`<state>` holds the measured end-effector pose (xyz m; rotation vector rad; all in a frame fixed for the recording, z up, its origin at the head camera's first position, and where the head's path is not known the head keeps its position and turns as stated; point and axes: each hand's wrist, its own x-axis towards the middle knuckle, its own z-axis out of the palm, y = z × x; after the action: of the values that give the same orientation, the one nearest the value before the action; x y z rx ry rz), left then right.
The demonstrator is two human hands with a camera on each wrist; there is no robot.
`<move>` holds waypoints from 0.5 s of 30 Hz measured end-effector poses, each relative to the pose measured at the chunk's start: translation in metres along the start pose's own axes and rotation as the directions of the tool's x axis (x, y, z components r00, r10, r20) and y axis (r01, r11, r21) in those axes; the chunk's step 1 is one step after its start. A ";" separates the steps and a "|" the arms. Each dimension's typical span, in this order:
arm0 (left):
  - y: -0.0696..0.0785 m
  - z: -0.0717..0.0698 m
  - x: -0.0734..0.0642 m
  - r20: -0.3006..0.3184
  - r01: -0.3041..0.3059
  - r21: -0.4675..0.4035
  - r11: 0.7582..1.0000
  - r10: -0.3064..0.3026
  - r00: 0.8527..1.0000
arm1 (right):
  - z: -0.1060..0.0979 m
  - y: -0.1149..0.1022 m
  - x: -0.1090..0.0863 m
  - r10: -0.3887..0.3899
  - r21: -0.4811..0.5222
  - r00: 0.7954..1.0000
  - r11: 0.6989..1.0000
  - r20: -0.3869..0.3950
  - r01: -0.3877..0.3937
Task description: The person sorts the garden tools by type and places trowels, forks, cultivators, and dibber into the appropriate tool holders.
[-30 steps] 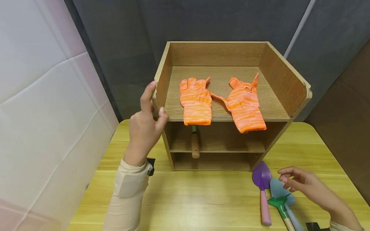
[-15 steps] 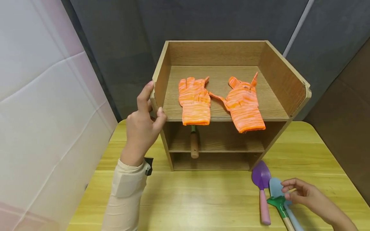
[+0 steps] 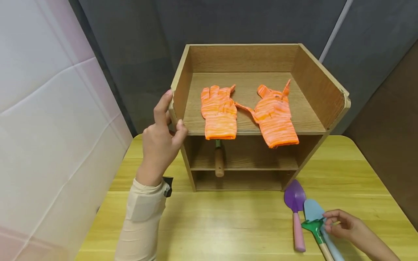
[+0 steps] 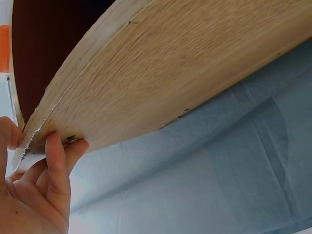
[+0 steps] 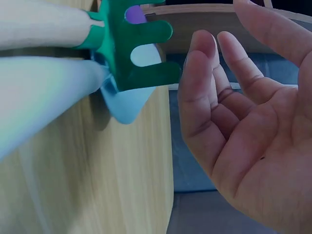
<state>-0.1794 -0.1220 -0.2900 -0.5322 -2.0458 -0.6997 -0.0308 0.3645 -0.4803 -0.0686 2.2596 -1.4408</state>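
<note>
My left hand (image 3: 158, 145) grips the front edge of the left side panel of a small wooden shelf (image 3: 245, 59); the left wrist view shows its fingers against the panel's outer face (image 4: 122, 87). At the lower right, my right hand (image 3: 351, 228) hovers with loosely bent fingers beside a green hand rake (image 3: 314, 227) and a light blue trowel (image 3: 313, 209). The rake lies across the trowel. In the right wrist view, the fingertips are close to the rake's tines (image 5: 151, 78); nothing is held. A purple trowel (image 3: 295, 195) with a pink handle lies to their left.
Two orange knitted gloves (image 3: 275, 117) lie on the shelf's top, cuffs over its front edge. Below, a wooden tool handle (image 3: 219, 161) juts from the middle compartment. A white sheet (image 3: 55, 127) borders the left and a brown panel (image 3: 388, 127) the right.
My right hand has moved down and slightly right, toward the rake and blue trowel. The left hand keeps its hold on the panel; the view has shifted slightly.
</note>
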 end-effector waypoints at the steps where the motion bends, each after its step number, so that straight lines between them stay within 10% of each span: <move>1: 0.000 0.000 0.000 0.002 0.001 0.000 1.000 -0.001 1.000 | 0.000 0.002 -0.001 -0.010 -0.008 1.000 1.000 -0.006 0.010; 15: 0.000 0.000 -0.002 -0.002 0.000 -0.001 1.000 0.000 1.000 | 0.005 0.023 -0.009 0.102 0.012 0.994 0.995 0.025 -0.103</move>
<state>-0.1786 -0.1226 -0.2914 -0.5319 -2.0440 -0.7010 -0.0163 0.3731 -0.4994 0.0337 2.2006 -1.3940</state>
